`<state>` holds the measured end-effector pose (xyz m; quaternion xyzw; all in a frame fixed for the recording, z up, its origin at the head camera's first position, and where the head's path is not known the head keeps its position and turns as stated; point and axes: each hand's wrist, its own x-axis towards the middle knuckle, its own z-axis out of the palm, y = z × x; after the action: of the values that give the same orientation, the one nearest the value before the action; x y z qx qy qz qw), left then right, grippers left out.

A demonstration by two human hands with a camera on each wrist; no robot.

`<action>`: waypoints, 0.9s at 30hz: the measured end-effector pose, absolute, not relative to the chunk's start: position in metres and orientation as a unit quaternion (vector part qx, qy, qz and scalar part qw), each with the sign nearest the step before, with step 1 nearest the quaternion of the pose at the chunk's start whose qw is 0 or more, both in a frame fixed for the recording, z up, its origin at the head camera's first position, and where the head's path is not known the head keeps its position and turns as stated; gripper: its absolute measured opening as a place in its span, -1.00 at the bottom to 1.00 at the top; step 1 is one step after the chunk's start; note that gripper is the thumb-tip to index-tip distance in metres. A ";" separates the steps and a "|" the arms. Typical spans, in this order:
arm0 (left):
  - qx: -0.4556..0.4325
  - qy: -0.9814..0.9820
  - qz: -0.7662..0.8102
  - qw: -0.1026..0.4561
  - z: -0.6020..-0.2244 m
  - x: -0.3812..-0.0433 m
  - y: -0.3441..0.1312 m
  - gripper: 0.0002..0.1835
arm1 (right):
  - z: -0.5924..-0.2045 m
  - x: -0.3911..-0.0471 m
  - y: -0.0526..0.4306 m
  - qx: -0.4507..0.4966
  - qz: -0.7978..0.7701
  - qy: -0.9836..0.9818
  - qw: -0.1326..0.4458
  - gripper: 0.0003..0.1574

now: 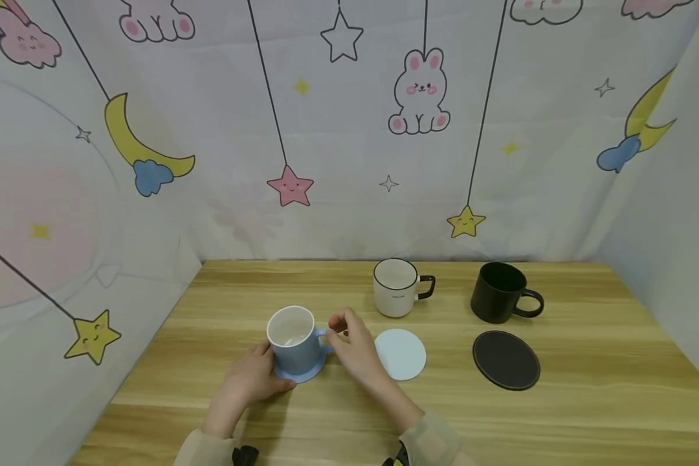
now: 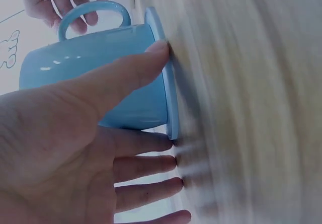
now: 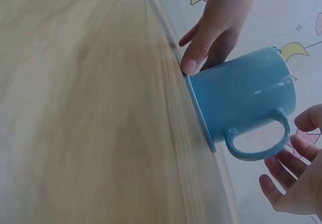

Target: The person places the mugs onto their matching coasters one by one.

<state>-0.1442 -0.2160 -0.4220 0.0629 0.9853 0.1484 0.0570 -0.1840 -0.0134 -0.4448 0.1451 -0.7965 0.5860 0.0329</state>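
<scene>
A light-blue mug [image 1: 297, 351] with a white inside stands upright on a blue coaster [image 1: 304, 377] at the left of the table. My left hand [image 1: 256, 378] is low against its left side. In the left wrist view, the thumb [image 2: 146, 60] and forefinger tip sit on the coaster's [image 2: 173, 105] rim on either side of the mug, the other fingers spread straight. My right hand [image 1: 355, 346] is at the mug's handle [image 3: 259, 156] on the right, its fingers loosely bent and fingertips right beside the handle, holding nothing.
Behind to the right stand a white mug [image 1: 393, 298] with a black rim and a black mug [image 1: 497, 298], handles to the right. In front of them lie a pale-blue round coaster [image 1: 400, 354] and a black round coaster [image 1: 507, 360]. A printed cloth [image 1: 349, 213] backs the wooden table [image 1: 606, 401].
</scene>
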 end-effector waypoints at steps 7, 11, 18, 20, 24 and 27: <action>0.028 0.990 0.136 0.030 -0.424 -0.137 -0.211 -0.13 | -0.439 -0.183 0.002 0.156 0.571 -0.805 0.039 -0.76; 0.009 0.991 0.130 0.017 -0.425 -0.131 -0.205 -0.21 | -0.436 -0.179 0.012 0.162 0.562 -0.810 0.044 -0.78; -0.020 0.993 0.118 0.022 -0.418 -0.123 -0.195 -0.32 | -0.434 -0.172 0.026 0.152 0.562 -0.812 0.040 -0.79; -0.025 0.992 0.119 0.022 -0.416 -0.121 -0.192 -0.33 | -0.433 -0.171 0.029 0.150 0.563 -0.811 0.044 -0.77; -0.025 0.993 0.113 0.015 -0.415 -0.116 -0.186 -0.38 | -0.433 -0.169 0.034 0.150 0.564 -0.811 0.050 -0.81; -0.019 0.994 0.105 0.007 -0.415 -0.112 -0.182 -0.40 | -0.434 -0.166 0.037 0.150 0.563 -0.811 0.057 -0.84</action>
<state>-0.1119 -0.1823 -0.4154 -0.0189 0.9943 0.1049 0.0072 -0.1665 0.0367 -0.4342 0.1499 -0.8109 0.5628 0.0567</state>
